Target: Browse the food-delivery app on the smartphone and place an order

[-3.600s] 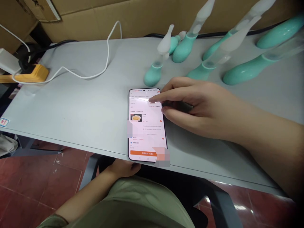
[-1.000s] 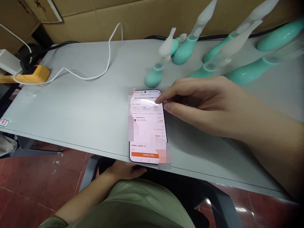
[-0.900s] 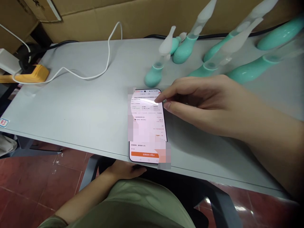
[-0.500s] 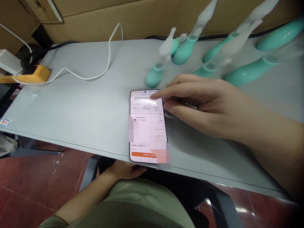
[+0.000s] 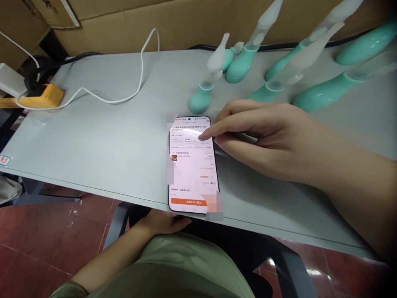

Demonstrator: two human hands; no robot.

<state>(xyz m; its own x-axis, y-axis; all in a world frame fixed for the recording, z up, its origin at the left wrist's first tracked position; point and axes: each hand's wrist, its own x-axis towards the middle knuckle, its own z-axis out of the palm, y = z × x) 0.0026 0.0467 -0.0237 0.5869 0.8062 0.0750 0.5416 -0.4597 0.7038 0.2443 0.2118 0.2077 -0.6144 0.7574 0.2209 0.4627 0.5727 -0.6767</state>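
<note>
A smartphone [image 5: 190,174] lies face up at the front edge of the desk, its screen lit with an order page and an orange bar low down. Parts of the picture over it are pixelated. My right hand [image 5: 263,140] reaches in from the right, empty, index finger stretched over the upper right of the screen and thumb below it. Whether the fingertip touches the glass I cannot tell. In my lap, just under the desk edge, rests my left hand [image 5: 161,222]; its thumb shows, but most of its fingers are hidden.
Several turquoise squeeze bulbs with clear, pale tips, one a bulb [image 5: 200,99] just behind the phone, stand at the back right. A white cable [image 5: 118,101] runs across the desk [image 5: 102,136] from an orange power strip [image 5: 51,96]. Cardboard [image 5: 186,25] backs the desk.
My right index fingertip has moved slightly down the screen. The page's top text has become less covered, and the view has shifted a little. My left hand has stayed put.
</note>
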